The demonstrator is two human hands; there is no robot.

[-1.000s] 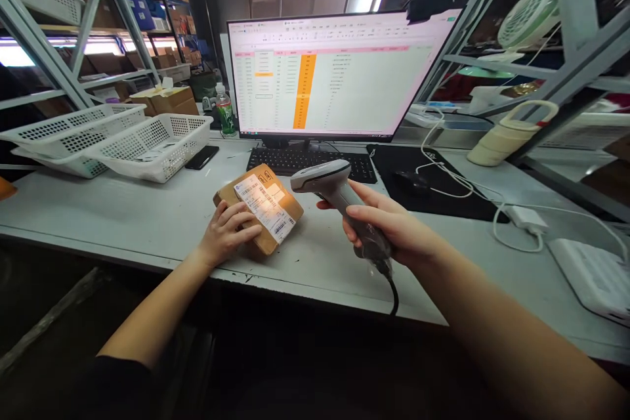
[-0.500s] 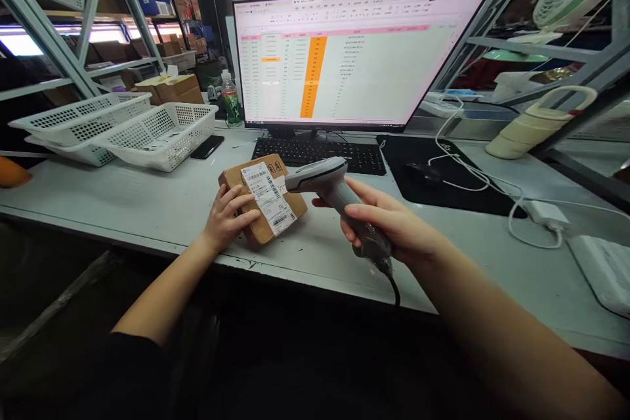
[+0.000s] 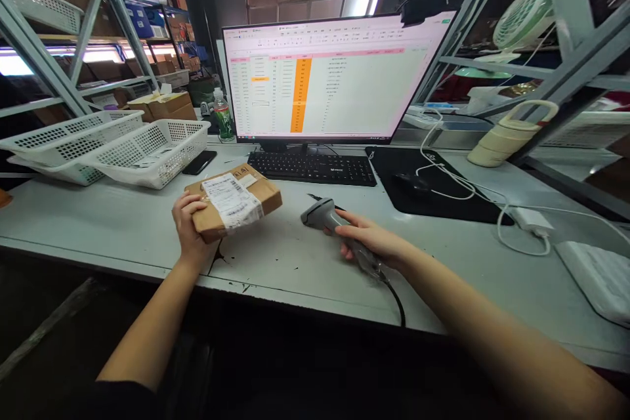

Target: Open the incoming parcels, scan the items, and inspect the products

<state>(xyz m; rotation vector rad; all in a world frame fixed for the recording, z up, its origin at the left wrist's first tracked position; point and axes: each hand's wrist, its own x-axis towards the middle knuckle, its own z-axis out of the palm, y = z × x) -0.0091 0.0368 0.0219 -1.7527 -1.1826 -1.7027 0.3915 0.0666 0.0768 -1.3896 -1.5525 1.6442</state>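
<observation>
Cardboard box [image 3: 233, 200], one — left fingers [image 3: 189, 207] grasping it; one scanner [image 3: 321, 214] — right fingers [image 3: 352, 218] clasped round it.

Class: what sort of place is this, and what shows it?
Probably a warehouse or stockroom desk: a labelled cardboard box, a handheld scanner and a monitor showing a spreadsheet.

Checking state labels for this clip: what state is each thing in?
Cardboard box: closed, tilted, gripped by the left hand.
Scanner: gripped by the right hand; triggered or not, can't tell.
Monitor: on, screen lit.
Phone: lying flat, screen dark.
Green bottle: upright, capped.
Right-hand white basket: open-topped, papers inside.
Fan: running or not, can't tell.
</observation>
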